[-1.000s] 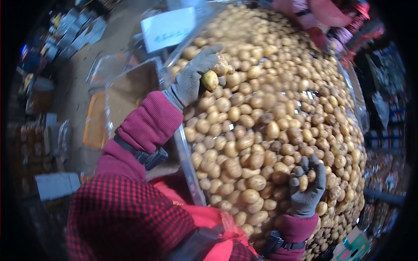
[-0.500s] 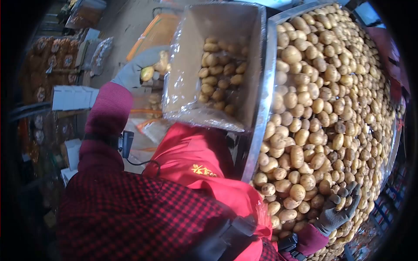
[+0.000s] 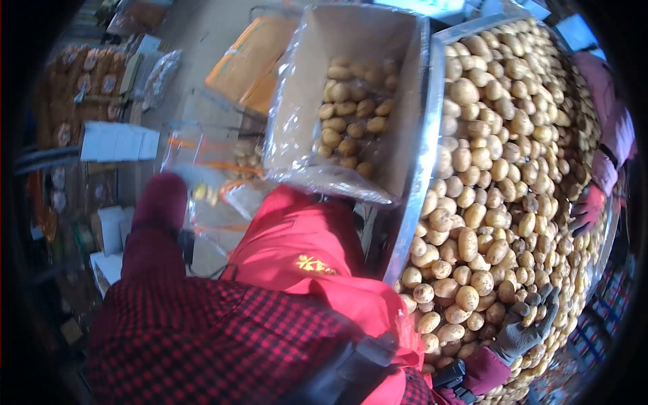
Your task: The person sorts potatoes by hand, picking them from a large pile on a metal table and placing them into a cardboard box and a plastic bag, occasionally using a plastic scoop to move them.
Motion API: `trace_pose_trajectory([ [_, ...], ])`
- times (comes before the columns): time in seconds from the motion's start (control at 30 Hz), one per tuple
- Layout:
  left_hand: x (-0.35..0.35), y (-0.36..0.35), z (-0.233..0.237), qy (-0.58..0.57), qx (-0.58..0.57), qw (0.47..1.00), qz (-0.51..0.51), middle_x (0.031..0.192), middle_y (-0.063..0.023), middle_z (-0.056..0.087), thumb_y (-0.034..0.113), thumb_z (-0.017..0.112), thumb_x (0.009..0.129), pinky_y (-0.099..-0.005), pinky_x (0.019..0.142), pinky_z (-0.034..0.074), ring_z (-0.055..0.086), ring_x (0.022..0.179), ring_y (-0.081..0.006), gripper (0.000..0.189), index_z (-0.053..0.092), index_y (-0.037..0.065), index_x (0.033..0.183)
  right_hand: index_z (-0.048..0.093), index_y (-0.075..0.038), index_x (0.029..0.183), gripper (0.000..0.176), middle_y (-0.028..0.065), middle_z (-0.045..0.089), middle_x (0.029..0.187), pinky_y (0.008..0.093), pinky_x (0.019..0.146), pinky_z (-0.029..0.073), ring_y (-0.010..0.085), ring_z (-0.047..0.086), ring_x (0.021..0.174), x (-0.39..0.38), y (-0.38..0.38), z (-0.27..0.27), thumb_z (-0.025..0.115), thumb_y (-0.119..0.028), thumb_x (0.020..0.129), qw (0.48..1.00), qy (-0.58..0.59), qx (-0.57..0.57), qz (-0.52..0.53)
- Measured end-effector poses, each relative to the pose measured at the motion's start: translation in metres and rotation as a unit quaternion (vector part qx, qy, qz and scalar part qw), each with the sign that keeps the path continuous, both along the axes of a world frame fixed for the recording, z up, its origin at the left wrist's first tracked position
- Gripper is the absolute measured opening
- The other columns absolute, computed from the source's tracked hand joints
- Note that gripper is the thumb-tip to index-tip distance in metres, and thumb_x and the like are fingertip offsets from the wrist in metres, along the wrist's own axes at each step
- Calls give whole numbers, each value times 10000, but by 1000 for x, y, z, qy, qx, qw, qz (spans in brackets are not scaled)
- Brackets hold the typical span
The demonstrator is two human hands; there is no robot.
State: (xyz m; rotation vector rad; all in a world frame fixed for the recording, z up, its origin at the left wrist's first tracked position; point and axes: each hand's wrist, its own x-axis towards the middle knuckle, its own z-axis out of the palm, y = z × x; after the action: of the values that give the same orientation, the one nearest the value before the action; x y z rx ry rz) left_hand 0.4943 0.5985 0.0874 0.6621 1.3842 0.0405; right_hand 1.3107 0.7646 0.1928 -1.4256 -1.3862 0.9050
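Grip of the grey-gloved right hand point(image 3: 525, 329) lies loose, fingers apart, on the heap of small tan potatoes point(image 3: 486, 169) filling the metal-rimmed desk point(image 3: 406, 223). The left hand point(image 3: 191, 182) is a blur low by a clear plastic bag point(image 3: 223, 152), so I cannot tell its grip. It looks like mid-sorting, and the next pick calls for closing on one potato, bound perhaps for the plastic-lined cardboard box point(image 3: 317, 47).

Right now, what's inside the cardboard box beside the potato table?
A loose heap of potatoes on a clear plastic liner in the box. The floor beneath the heap is covered.
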Motion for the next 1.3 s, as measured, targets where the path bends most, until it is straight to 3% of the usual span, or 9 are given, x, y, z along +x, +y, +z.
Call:
trace_pose_trajectory([
  [0.07,-1,-14,-4,35,-17,996,-77,1045,-129,726,305,601,951,-334,672,570,711,825,-195,407,677,70,1275,381,8,1549,580,154,460,1581,259,834,541,229,551,1345,-20,3,5,473,85,981,978,-197,50,-56],
  [0.37,-43,-7,-55,207,301,788,-496,1001,-168,733,315,602,929,-396,721,585,718,810,-256,345,756,81,1130,432,-88,1517,609,135,484,1537,262,839,607,260,581,1319,-23,-5,-3,598,96,960,985,154,44,-59],
  [0.4,11,53,-5,234,213,809,-495,998,-189,731,322,595,928,-434,770,574,720,859,-301,322,760,75,1053,437,-75,1512,596,129,483,1539,261,847,607,262,579,1324,-22,-5,3,595,91,962,951,293,-23,-99],
  [0.43,68,114,46,265,126,819,-494,995,-210,729,329,589,928,-471,818,564,722,909,-346,318,763,69,976,447,-48,1498,559,122,489,1535,264,861,609,266,579,1327,-31,-1,11,590,69,971,998,19,39,-37],
  [0.5,105,183,52,343,154,892,-251,990,-206,733,338,600,934,-482,851,551,713,965,-379,308,748,76,1001,446,-28,1491,574,128,511,1508,301,905,607,270,600,1308,-29,-1,15,605,83,951,956,276,-45,-87],
  [0.53,143,216,68,437,215,832,-267,977,-202,734,334,600,940,-476,858,550,710,955,-377,307,739,68,1007,446,-30,1492,581,130,522,1495,319,926,604,271,605,1305,-25,-3,19,608,85,947,890,435,-93,-96],
  [0.57,184,243,88,523,274,759,-275,963,-197,736,330,601,946,-470,865,548,708,945,-375,307,730,59,1013,463,-33,1481,594,132,549,1460,331,922,598,263,622,1281,-30,-5,6,630,100,926,978,188,23,-86],
  [0.93,500,369,97,77,723,553,-408,1456,-186,539,339,783,801,-496,1103,407,531,1306,-390,764,521,120,1484,537,-12,1393,444,126,652,1284,249,804,572,180,658,1135,-41,3,40,601,70,961,953,269,-101,-90],
  [1.3,587,423,39,30,767,408,-495,1104,-24,608,252,803,744,-451,963,424,542,1025,-279,639,611,219,1352,543,22,1360,405,139,676,1189,257,759,566,147,692,927,-41,6,36,587,80,961,960,249,-93,-89],
])
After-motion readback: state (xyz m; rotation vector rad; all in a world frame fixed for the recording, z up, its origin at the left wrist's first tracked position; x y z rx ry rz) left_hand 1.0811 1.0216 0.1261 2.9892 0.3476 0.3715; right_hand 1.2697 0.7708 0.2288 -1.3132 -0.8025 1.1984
